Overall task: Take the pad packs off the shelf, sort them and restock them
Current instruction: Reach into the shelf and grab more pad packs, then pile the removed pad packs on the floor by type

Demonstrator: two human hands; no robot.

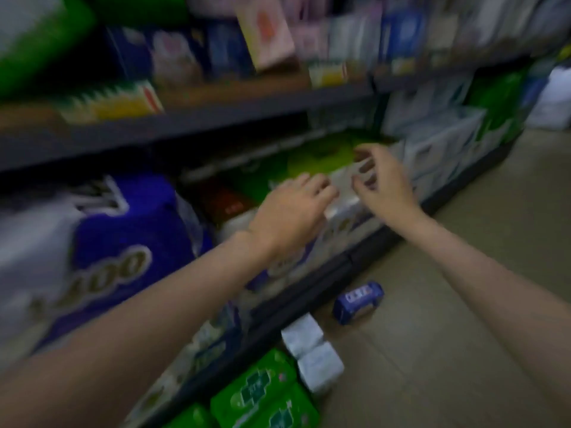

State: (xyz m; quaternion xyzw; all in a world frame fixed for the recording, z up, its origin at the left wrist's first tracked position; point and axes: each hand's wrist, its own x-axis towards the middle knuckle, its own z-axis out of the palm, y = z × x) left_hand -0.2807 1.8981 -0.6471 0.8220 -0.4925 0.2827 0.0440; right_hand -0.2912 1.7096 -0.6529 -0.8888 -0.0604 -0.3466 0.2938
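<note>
Green plastic pad packs [262, 393] lie on the floor below the dark bottom shelf [309, 291].
Both my hands, left [290, 211] and right [383, 177], fingers loose and empty, reach a white pack [343, 193] on that shelf; next I must grasp it.

On the tiled floor lie two green plastic pad packs [259, 387] [285, 412], with a third green pack [193, 417] partly cut off at the edge, two white soft packs [301, 335] [319, 367], and one blue plastic pack [358, 301]. Two bare hands [290, 208] [383, 177] are seen. Shelf goods are too blurred to count.
</note>
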